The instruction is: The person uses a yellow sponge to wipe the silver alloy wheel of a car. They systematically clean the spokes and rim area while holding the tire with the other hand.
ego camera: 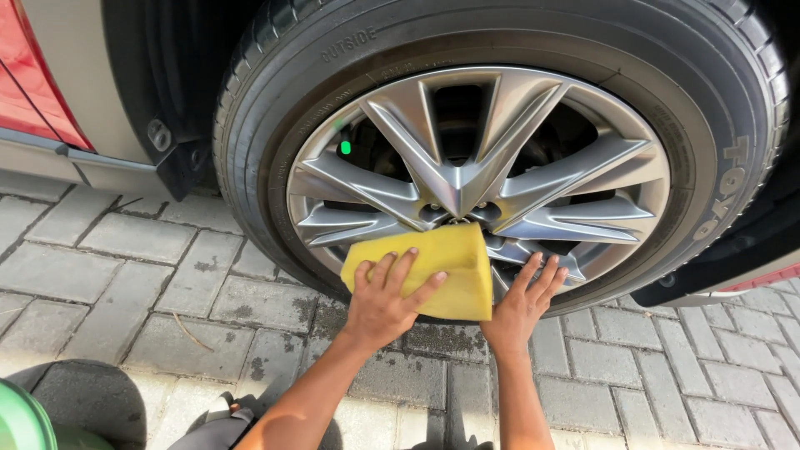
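- Pressing thick yellow foam sponge against lower spokes of silver alloy wheel, left hand spread flat on it.
- Resting right hand open on rim, gripping nothing.
- Risking sponge slipping onto gritty grey paving, likely scratching.

Both bare forearms reached forward, nearly parallel. The left hand lay flat with its fingers spread and pointing up. The right hand sat just beside it, its fingers straight, fanned and slightly splayed.
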